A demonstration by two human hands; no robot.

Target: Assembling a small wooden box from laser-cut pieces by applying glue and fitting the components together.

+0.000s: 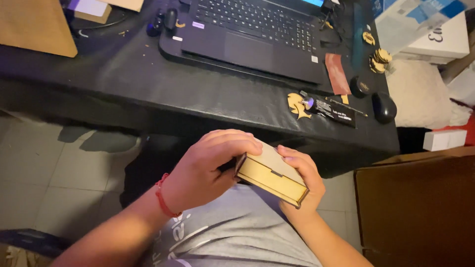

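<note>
The black desk (148, 84) filled the upper half of the view, its near edge running above the person's lap. On it, toward the far edge, sat an open dark laptop (257, 34) on a dark mat. Near the right edge lay a black mouse (384, 107), a reddish-brown strip (337, 74), a flat black tool pack (335, 110) and a small pale wooden cutout (296, 105); a little stack of similar cutouts (380, 61) sat nearer the far right corner. A tan board (34, 24) covered the far left corner.

Below the desk's near edge, over the lap and clear of the desk, both hands held a small flat box of pale wood (272, 175), tilted, its long side face turned up toward the camera. The left hand (208, 168) was closed over the box's left end, fingers curled across the top and thumb beneath. The right hand (304, 183) cupped the right end from below and behind, fingers wrapped around the far edge.

Judging by the notched panel joints, squeezing evenly from both ends, with the thumbs supporting the underside, would likely keep the thin panels square; pressing on one corner alone could spring a joint
</note>
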